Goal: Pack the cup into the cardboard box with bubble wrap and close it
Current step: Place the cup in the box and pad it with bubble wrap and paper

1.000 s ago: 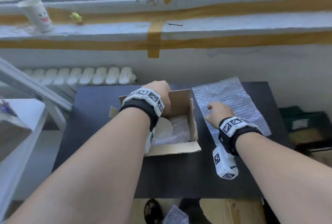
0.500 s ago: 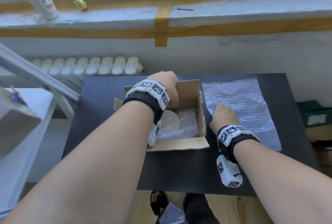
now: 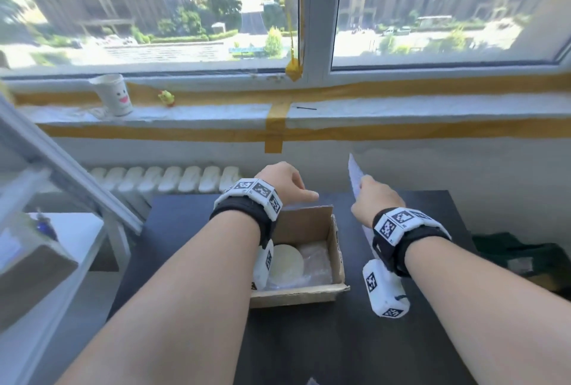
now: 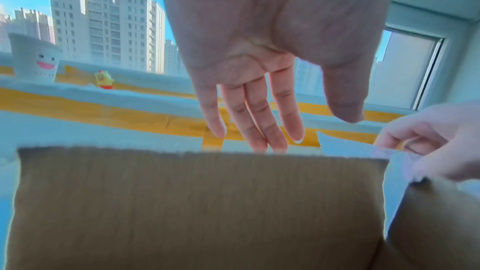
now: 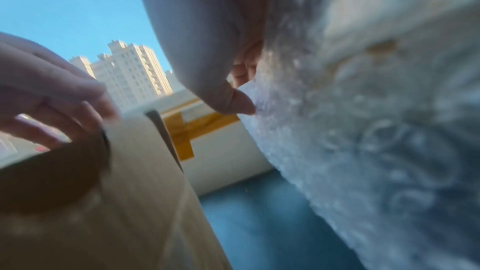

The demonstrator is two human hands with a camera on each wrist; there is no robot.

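Observation:
The open cardboard box (image 3: 309,295) sits on the black table (image 3: 309,341). Inside it lies a white round cup (image 3: 285,264) beside crumpled clear wrap (image 3: 316,261). My left hand (image 3: 284,180) hovers over the box's far flap (image 4: 194,202) with straight fingers (image 4: 259,110) and holds nothing. To the right of the box, my right hand (image 3: 375,202) pinches a sheet of bubble wrap (image 3: 353,173) between thumb (image 5: 228,98) and fingers. The sheet (image 5: 363,151) is lifted off the table and hangs edge-on.
On the taped windowsill stand a white paper cup with a smiling face (image 3: 114,95) and a small yellow toy (image 3: 167,97). A radiator (image 3: 163,179) runs behind the table. White shelving (image 3: 61,230) stands at the left and a dark green object (image 3: 519,254) at the right.
My right hand has taken hold of the bubble wrap and lifted it off the table. The left hand has come up off the box's far flap and straightened. The head view has tilted up.

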